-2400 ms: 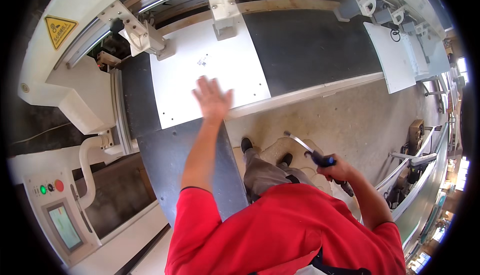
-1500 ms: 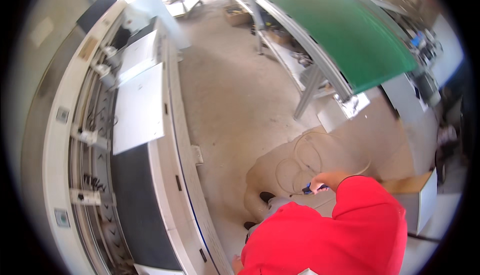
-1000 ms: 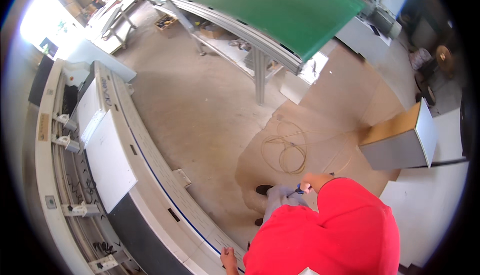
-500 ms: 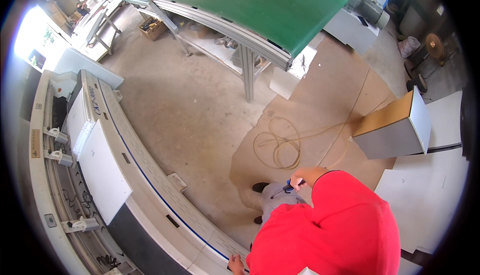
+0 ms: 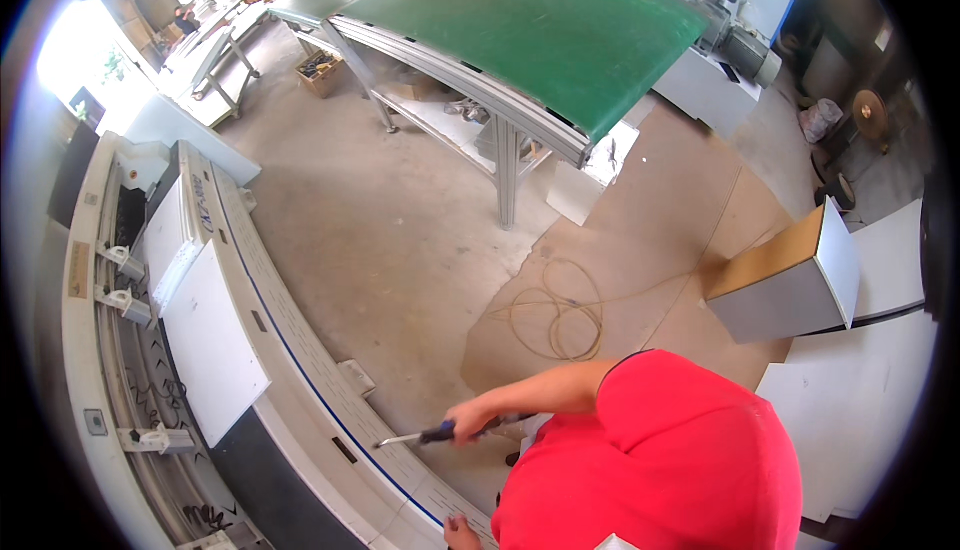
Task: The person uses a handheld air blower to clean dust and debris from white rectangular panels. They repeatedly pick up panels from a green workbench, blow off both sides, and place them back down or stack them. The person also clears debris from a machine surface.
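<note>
My right hand is closed round the dark handle of an air blow gun. Its slim metal nozzle points left over the slotted front ledge of a long pale machine. The nozzle tip appears above the ledge near a dark slot; contact cannot be judged. At the lower edge, my left hand rests at the near part of the same ledge, fingers slightly apart and nothing seen in them. A white panel lies across the machine's bed, further left.
A tan hose lies in loops on brown sheeting on the floor. Ahead stands a green-topped conveyor table on metal legs. To the right is a box-shaped panel piece beside white boards. A person is far off at upper left.
My right hand has swung left with the air blow gun, from beside my leg to over the machine's ledge. My left hand has shifted slightly left along the edge. The view has tilted a little.
</note>
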